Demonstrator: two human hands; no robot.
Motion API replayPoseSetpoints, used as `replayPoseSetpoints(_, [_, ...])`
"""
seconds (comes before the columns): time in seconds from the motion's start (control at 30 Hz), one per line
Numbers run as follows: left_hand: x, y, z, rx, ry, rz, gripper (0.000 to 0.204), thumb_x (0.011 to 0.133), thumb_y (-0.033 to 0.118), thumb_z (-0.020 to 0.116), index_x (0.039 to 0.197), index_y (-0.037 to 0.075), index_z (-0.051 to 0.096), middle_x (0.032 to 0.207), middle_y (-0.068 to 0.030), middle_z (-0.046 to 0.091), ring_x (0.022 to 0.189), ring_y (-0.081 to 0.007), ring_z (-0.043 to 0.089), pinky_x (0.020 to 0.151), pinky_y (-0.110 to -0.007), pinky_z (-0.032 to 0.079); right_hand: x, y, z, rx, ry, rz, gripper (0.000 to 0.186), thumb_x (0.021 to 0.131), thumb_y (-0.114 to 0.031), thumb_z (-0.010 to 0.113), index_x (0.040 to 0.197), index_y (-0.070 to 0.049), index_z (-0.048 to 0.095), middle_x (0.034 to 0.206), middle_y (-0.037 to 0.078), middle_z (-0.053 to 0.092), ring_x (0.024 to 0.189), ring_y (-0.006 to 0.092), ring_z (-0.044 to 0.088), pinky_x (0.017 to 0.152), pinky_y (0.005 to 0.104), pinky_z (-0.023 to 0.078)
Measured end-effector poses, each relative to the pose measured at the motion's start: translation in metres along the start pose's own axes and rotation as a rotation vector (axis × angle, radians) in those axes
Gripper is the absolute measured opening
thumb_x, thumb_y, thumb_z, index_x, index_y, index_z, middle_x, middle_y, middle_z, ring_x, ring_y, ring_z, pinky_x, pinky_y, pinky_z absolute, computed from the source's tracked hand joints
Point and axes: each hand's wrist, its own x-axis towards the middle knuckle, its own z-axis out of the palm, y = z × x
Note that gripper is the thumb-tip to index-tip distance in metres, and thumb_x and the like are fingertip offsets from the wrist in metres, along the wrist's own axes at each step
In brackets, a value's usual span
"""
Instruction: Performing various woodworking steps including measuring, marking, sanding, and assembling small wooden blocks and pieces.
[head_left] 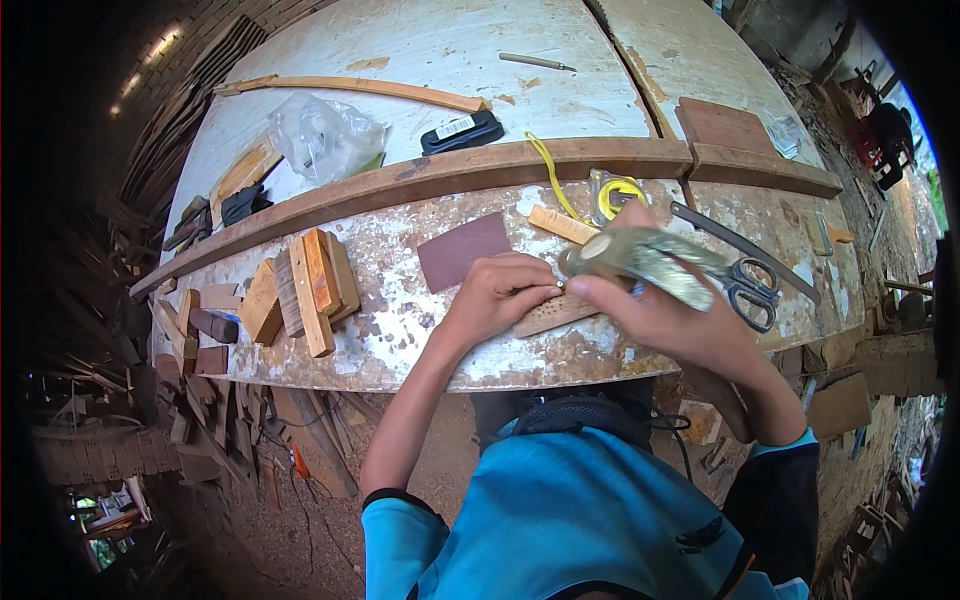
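My right hand (665, 315) is wrapped around a shiny greenish-grey, crinkled, bottle-like container (640, 252), tilted with its narrow end toward my left hand. Its exact kind is blurred. My left hand (510, 290) is closed, thumb and forefinger pinched around something small with a pale tip, mostly hidden. Both hands are over a small wooden block (555, 315) dotted with small holes, near the bench's front edge. Left of them lies a dark red sheet of sandpaper (463, 250). Beyond the container are a yellow tape measure (620, 195) and a light wood piece (560, 224).
Scissors (752, 292) and a dark flat strip (745, 250) lie right. Wooden planes (312, 285) stand left. A long wooden beam (430, 178) crosses the bench (400, 345); behind it are a plastic bag (325, 135), a black case (462, 132) and a pen-like tool (537, 62).
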Motion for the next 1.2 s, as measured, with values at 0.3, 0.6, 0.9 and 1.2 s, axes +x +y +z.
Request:
replayPoseSetpoints(0.3, [0.001, 0.000, 0.000, -0.033, 0.004, 0.004, 0.012, 0.076, 0.007, 0.068, 0.086, -0.001, 0.068, 0.085, -0.0121, 0.068, 0.078, -0.0255, 0.066, 0.069, -0.033, 0.052, 0.001, 0.014, 0.000, -0.277, -0.002, -0.239, 0.025, 0.089, -0.024, 0.062, 0.093, -0.001, 0.053, 0.077, 0.006, 0.049, 0.074, 0.0128, 0.049, 0.066, 0.0267, 0.042])
replayPoseSetpoints(0.6, [-0.001, -0.006, -0.001, -0.008, -0.005, 0.027, 0.013, 0.075, 0.007, 0.070, 0.085, -0.001, 0.068, 0.084, -0.0121, 0.068, 0.076, -0.0251, 0.066, 0.068, -0.032, 0.052, 0.004, -0.004, -0.002, -0.026, -0.206, 0.142, 0.024, 0.087, -0.020, 0.064, 0.091, -0.003, 0.048, 0.074, 0.005, 0.045, 0.071, 0.0112, 0.046, 0.066, 0.0286, 0.040])
replayPoseSetpoints(0.9, [0.002, -0.008, -0.002, -0.073, -0.007, -0.017, 0.011, 0.075, 0.006, 0.070, 0.084, -0.001, 0.069, 0.083, -0.0117, 0.068, 0.075, -0.0238, 0.067, 0.066, -0.031, 0.052, 0.007, 0.001, -0.008, -0.127, -0.229, 0.126, 0.035, 0.089, -0.030, 0.060, 0.108, -0.001, 0.054, 0.088, 0.016, 0.058, 0.081, 0.0258, 0.061, 0.070, 0.0337, 0.047])
replayPoseSetpoints(1.2, [0.003, -0.002, 0.000, -0.058, -0.002, -0.094, 0.009, 0.075, 0.008, 0.071, 0.080, 0.000, 0.070, 0.076, -0.0101, 0.067, 0.070, -0.0216, 0.066, 0.063, -0.030, 0.051, -0.001, 0.038, 0.004, -0.128, -0.194, 0.143, 0.029, 0.088, -0.022, 0.063, 0.100, -0.003, 0.044, 0.071, 0.004, 0.051, 0.063, 0.0161, 0.051, 0.058, 0.0303, 0.044])
